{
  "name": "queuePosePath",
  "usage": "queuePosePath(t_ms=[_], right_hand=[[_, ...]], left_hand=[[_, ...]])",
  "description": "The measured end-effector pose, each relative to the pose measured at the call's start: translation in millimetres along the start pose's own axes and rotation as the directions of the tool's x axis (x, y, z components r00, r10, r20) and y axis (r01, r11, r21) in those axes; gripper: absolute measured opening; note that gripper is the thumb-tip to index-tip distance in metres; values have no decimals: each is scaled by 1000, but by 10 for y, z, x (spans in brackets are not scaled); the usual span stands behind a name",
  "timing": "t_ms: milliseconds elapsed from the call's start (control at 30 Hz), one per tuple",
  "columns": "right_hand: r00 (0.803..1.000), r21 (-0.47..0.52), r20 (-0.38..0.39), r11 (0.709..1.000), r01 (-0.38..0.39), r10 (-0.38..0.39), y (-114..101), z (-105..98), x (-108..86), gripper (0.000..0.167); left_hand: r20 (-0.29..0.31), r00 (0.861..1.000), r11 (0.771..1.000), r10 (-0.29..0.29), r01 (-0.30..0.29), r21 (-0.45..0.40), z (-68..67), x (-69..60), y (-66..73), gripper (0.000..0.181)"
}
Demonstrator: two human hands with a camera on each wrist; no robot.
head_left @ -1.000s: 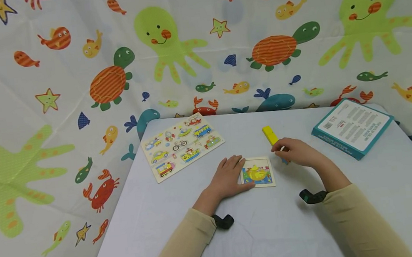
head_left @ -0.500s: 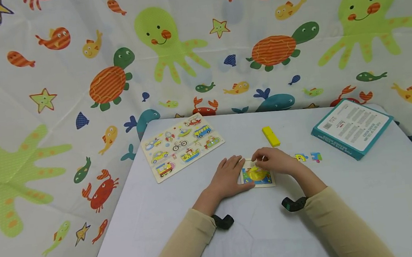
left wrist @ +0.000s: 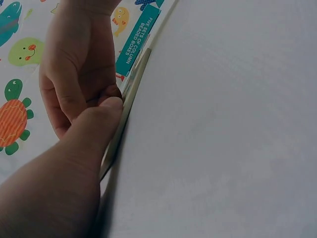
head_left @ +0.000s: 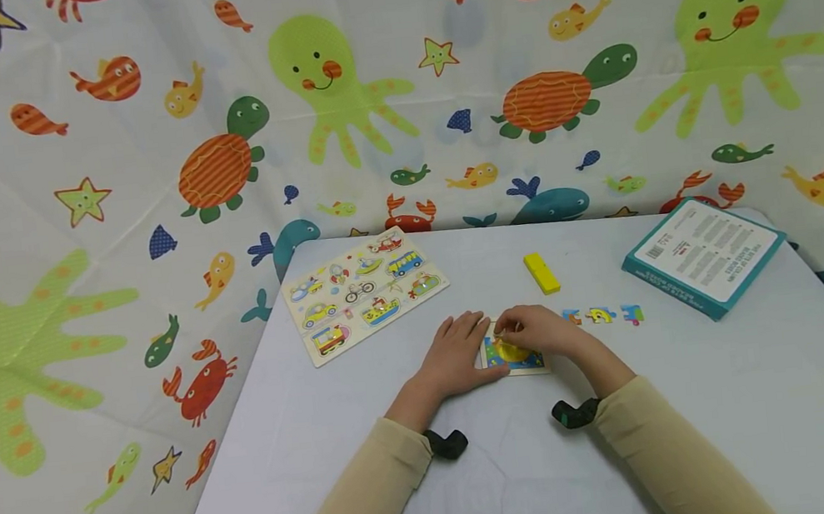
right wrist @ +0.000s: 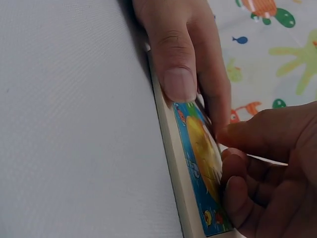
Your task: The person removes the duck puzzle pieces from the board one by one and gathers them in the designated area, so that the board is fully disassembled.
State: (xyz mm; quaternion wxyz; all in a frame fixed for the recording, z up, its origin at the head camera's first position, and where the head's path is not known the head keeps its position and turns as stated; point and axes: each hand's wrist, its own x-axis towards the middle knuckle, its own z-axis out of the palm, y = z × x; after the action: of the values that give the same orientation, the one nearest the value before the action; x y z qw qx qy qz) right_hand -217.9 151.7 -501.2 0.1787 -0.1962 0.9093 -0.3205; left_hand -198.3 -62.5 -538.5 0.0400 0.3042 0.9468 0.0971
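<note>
A small framed duck jigsaw puzzle (right wrist: 200,148) lies flat on the table, partly hidden under both hands. My left hand (head_left: 456,354) rests on its left side with fingers extended, the thumb pressing on the frame's near edge. The right hand (head_left: 540,330) is over the puzzle's upper part, its thumb (right wrist: 247,136) and bent fingers close together at the picture. Whether a piece sits between those fingertips is hidden. Right of that hand lie three loose puzzle pieces: an orange-and-blue one (head_left: 572,316), a yellow one (head_left: 601,315) and a blue-green one (head_left: 632,314).
A vehicle picture board (head_left: 366,291) lies at the back left of the white table (head_left: 314,468). Behind the puzzle is a yellow block (head_left: 542,273). A teal-edged box (head_left: 706,255) lies at the back right. A sea-animal cloth (head_left: 441,103) hangs behind.
My right hand has moved left from beside the loose pieces onto the puzzle, then slightly further left. Three loose pieces now show where it was. The left hand has stayed in place.
</note>
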Motion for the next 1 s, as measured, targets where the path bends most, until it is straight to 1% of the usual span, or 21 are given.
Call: queuePosePath(t_ms=[167,300,533,800,1000], right_hand=[[999,-24,21,999,-35,35,-11,20,22,16],[998,-35,32,998,-45,46,-23,28,31,16],[998,-41,45,998,-39,41,-28,34,27,16],[998,-18,54,1000,-25,26,-45,5,6,16],[997,25,64,999,-39,37,-63,-5,-9,13]], left_hand=[[11,1000,1000,-6,6,3,-6,-2,6,96],[15,1000,1000,-9,9,1,-13,-7,12,96],[15,1000,1000,-9,9,4,-13,-4,12,96],[18,1000,1000,-11,11,-4,-16,6,13,95],[18,1000,1000,-14,14,3,3,14,0,96]])
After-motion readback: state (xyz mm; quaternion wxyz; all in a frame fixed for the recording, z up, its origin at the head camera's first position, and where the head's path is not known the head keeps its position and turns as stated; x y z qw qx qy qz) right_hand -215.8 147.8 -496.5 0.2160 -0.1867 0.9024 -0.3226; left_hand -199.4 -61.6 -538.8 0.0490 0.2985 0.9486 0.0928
